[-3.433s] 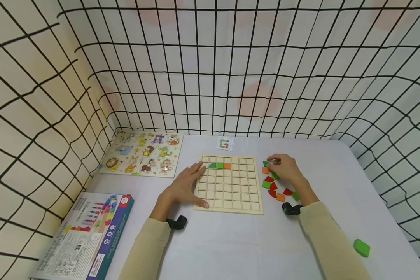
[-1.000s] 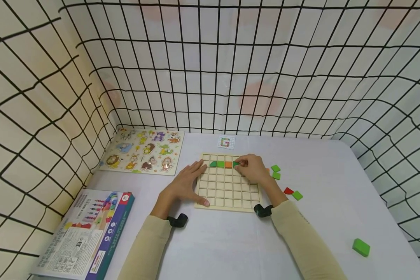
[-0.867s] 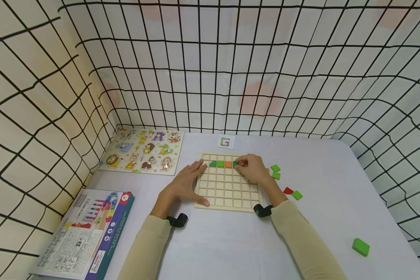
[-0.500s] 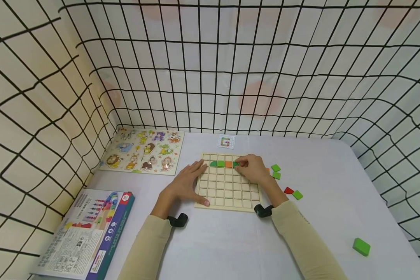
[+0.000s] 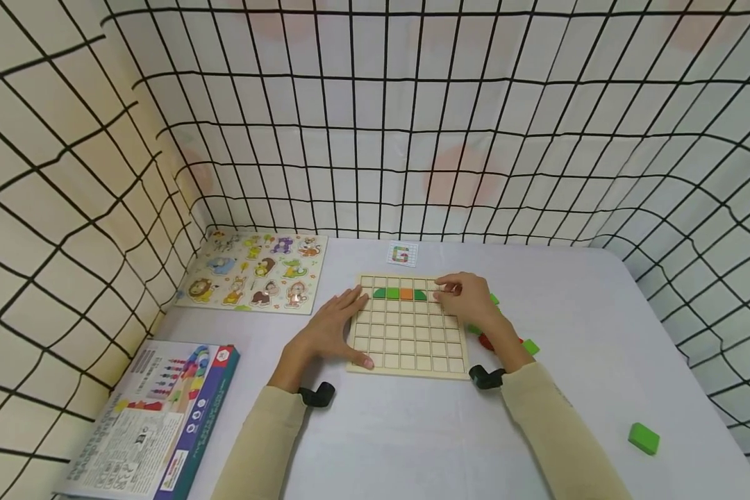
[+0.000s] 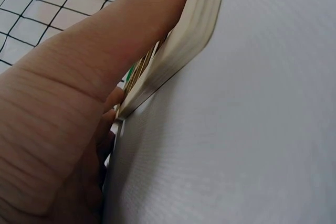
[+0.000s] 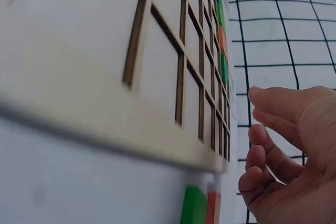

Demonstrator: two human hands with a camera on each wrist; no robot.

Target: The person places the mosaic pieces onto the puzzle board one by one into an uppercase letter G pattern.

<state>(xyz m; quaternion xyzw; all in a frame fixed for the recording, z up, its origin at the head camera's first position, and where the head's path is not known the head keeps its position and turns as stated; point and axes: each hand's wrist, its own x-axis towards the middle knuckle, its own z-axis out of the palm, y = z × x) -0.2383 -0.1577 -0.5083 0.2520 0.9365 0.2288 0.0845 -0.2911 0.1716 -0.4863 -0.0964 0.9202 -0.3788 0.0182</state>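
A pale wooden grid board [image 5: 406,330] lies mid-table. In its upper part sit a dark green curved tile [image 5: 380,294], a light green square tile [image 5: 392,294], an orange square tile [image 5: 406,294] and a second dark green curved tile [image 5: 420,295]. My left hand [image 5: 330,332] rests spread on the board's left side, its thumb on the near corner. My right hand [image 5: 471,302] hovers over the board's upper right edge. In the right wrist view, that hand [image 7: 291,150] has loosely bent fingers with nothing between them.
Loose red and green tiles [image 5: 530,346] lie right of the board, partly behind the right hand. One thick green piece [image 5: 644,439] lies farther right. Behind the board is a small pattern card [image 5: 403,253]. An animal puzzle [image 5: 256,272] and a box [image 5: 156,417] stand left; black netting surrounds the table.
From the loose tiles, my right hand came to the board with a dark green tile. It has let go of it there and drawn back to the right. My left hand stayed put.
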